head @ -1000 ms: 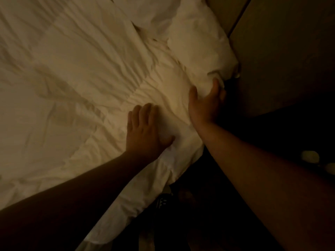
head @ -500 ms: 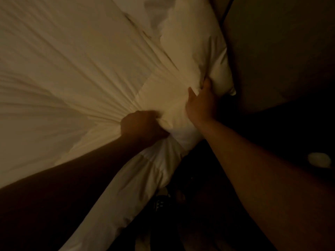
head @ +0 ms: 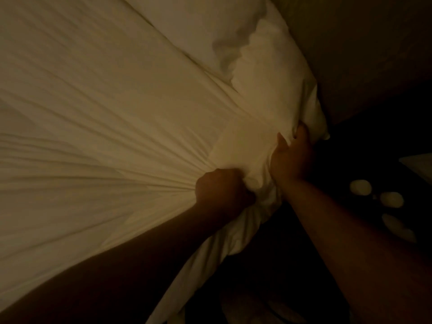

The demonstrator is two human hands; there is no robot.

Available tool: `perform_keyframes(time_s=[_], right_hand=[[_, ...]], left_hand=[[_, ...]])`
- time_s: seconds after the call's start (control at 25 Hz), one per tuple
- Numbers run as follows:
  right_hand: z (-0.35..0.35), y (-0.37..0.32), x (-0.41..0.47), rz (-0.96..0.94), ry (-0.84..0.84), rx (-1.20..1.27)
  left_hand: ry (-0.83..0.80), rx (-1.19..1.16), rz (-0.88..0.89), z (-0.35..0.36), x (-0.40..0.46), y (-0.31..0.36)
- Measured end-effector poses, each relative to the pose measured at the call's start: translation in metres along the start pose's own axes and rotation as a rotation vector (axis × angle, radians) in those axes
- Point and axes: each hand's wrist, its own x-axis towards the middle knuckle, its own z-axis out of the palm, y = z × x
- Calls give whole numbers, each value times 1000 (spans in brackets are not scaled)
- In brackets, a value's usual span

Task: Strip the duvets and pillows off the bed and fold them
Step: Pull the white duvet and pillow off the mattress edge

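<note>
A white duvet (head: 98, 127) covers the bed in dim light, pulled taut with creases fanning out from my left hand (head: 219, 190). That hand is a fist bunched on the duvet near its edge. My right hand (head: 292, 157) grips the duvet's top corner, fingers curled under the fabric. A white pillow (head: 275, 66) lies just beyond that corner against the headboard, and a second pillow (head: 198, 26) sits to its left. The duvet's edge (head: 210, 260) hangs down off the bed side between my forearms.
A dark padded headboard or wall panel (head: 364, 47) rises at the upper right. The floor (head: 280, 265) beside the bed is very dark. Three small pale rounded objects (head: 390, 199) lie at the right, with a pale flat edge (head: 418, 164) above them.
My left hand went from lying flat on the duvet to a fist gripping it. My right hand closed on the corner. The duvet is now stretched tight toward me.
</note>
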Motion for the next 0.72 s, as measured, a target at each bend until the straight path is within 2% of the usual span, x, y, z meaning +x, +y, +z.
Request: perform_keyframes(time_s=[0.08,0.16,0.24,0.28,0.4,0.44,0.56,0.6,0.64,0.72], right_hand=[[10,0,-6,97,-39,42],[28,-5,-9,246,-185,-98],[44,-15,-20,277,-275,-207],[50,-19,-28,222,-269,-214],[76,-23,-58,74,-244,-197],[85,-23,-65,122,-334,-145],[113,-11,-73,388,-779,-33],[114,-12,-68,381,-785,-4],[115,-11,-58,296,-664,56],[108,-22,-23,230,-224,134]], left_hand=[[-11,-41,4,8,-1,-11],[-88,-11,27,17,7,-34],[-155,6,89,22,8,-64],[-111,12,152,23,4,-76],[298,251,268,31,-16,-108],[343,343,254,37,-18,-119],[219,492,217,50,-14,-152],[207,507,225,53,-10,-158],[219,503,227,54,-6,-158],[294,420,191,58,-2,-151]])
